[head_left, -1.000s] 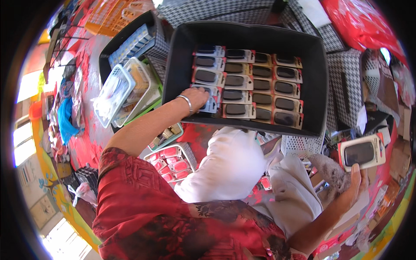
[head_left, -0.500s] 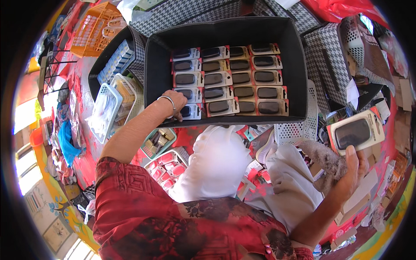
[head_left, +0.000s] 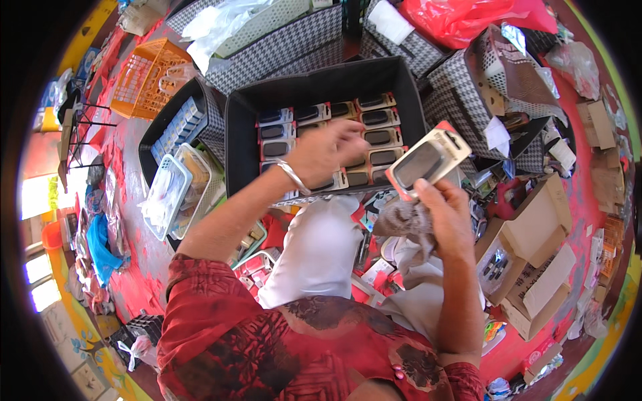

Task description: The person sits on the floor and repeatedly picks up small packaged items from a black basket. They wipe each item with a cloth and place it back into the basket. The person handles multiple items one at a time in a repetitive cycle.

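Pinching a dark-lettered cream pack (head_left: 422, 163) in the right hand (head_left: 448, 207), left hand (head_left: 328, 150) loosely spread above other packs (head_left: 381, 138).

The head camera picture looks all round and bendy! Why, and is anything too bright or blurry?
Head view: the fisheye lens bends straight edges and leaves dark corners; head view, left: a window glares white; head view, middle: the left hand looks slightly blurred, the raised package clearer.
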The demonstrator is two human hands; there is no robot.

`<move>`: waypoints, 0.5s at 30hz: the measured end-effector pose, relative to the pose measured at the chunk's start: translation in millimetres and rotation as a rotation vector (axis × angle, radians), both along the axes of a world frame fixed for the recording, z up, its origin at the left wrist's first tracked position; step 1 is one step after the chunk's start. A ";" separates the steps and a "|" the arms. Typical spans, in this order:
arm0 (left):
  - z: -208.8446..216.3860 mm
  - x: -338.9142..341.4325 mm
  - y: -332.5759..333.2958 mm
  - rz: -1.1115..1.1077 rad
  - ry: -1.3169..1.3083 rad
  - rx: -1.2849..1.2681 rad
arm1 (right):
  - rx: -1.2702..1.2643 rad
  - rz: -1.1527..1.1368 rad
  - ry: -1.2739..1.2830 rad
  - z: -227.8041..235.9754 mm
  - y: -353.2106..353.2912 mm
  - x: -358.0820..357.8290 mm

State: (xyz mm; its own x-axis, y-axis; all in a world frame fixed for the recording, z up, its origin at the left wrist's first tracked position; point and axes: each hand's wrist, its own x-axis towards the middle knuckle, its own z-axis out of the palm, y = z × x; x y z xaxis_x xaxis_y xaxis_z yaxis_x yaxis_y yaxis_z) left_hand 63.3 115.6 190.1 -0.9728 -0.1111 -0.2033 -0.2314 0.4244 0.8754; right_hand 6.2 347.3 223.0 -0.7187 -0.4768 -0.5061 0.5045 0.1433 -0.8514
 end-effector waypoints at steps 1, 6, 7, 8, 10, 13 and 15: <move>6.9 -9.0 23.0 -0.080 -0.067 0.077 | 0.070 0.018 0.087 -1.8 -1.5 2.8; 25.4 -17.0 92.8 -0.089 -0.066 0.202 | 0.257 0.109 0.478 0.4 0.7 9.9; 25.7 -20.2 95.4 -0.039 -0.036 0.239 | 0.236 0.126 0.519 2.8 2.5 8.7; 25.2 -21.8 93.8 -0.004 -0.044 0.266 | 0.237 0.123 0.451 4.1 2.8 9.2; 22.5 -21.4 84.7 -0.004 0.059 0.297 | 0.102 0.186 0.458 6.4 4.0 10.0; 16.6 -13.8 60.6 -0.049 0.011 0.234 | 0.159 0.124 0.260 8.4 7.3 11.5; 11.1 -4.6 27.0 0.076 0.004 0.240 | 0.067 0.037 0.248 10.7 13.0 9.6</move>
State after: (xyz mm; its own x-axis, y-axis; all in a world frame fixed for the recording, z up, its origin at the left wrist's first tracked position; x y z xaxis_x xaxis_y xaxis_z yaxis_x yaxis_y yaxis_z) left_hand 58.7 142.6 201.2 -0.9643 -0.1331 -0.2290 -0.2513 0.1861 0.9499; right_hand 15.9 360.3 233.7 -0.8073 -0.4768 -0.3477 0.2746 0.2180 -0.9365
